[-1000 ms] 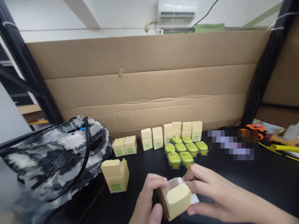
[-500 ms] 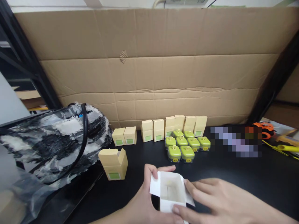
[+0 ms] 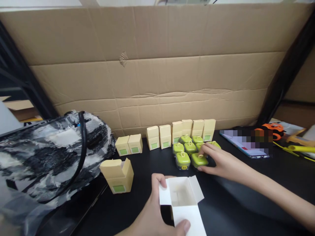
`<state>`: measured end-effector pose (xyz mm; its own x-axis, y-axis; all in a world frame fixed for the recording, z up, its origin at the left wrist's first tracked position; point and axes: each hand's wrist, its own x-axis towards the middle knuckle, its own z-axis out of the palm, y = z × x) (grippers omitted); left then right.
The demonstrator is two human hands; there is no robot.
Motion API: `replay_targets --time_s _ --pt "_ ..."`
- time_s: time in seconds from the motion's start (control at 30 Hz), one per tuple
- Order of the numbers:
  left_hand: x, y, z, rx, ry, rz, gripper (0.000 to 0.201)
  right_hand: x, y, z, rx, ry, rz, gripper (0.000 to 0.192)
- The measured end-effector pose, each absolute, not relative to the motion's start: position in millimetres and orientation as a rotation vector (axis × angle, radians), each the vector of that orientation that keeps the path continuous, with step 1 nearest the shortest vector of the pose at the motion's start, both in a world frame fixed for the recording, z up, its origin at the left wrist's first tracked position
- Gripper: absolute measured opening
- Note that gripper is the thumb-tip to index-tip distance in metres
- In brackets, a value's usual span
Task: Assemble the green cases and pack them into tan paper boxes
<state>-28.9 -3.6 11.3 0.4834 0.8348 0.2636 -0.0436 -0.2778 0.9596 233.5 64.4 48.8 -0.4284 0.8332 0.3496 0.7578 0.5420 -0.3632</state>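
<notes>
My left hand [image 3: 157,209] grips a small carton [image 3: 188,213] with its flaps spread. The carton's white inside faces up, and nothing shows in it. My right hand [image 3: 221,160] has its thumb and fingers around a small clear container with a green lid [image 3: 199,160], at the front right of a cluster. That container sits slightly turned, and my fingers cover part of it. Several matching green-lidded containers [image 3: 182,159] stand beside and behind it, each lid with a loop on top.
A cream carton with its top open [image 3: 118,177] stands at the left. Several more cream cartons [image 3: 165,137] line the back near a cardboard wall [image 3: 157,75]. A black-and-white fluffy bag [image 3: 59,154] lies at far left. A phone [image 3: 246,146] and orange object [image 3: 273,131] lie right.
My right hand has left the carton and moved forward to the green-lidded containers, taking hold of one. The carton's right flap now stands out freely. My left hand keeps its grip.
</notes>
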Motion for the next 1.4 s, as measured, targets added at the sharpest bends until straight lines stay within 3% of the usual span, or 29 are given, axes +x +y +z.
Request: replay_targets --time_s 0.33,0.53,0.7,0.97,1.2,1.4 --pt "-28 -5 9 1.559 0.825 0.986 0.053 230 60 51 -1.348 -2.101 0.236 0.026" --pt "-25 -4 4 1.523 0.854 0.985 0.053 195 14 63 -0.824 -1.941 0.434 0.026" --pt "-22 -6 9 1.513 0.777 0.956 0.054 182 -9 55 -0.774 -2.099 0.390 0.035" --pt "-24 -7 13 1.525 0.778 0.938 0.053 185 0 57 -0.764 -2.230 0.181 0.032" --pt "-25 -4 5 1.588 0.700 0.990 0.052 177 0 58 -0.821 -2.362 0.364 0.024" --pt "-26 -6 9 1.568 0.669 0.949 0.048 179 -2 53 -0.824 -2.440 0.277 0.011"
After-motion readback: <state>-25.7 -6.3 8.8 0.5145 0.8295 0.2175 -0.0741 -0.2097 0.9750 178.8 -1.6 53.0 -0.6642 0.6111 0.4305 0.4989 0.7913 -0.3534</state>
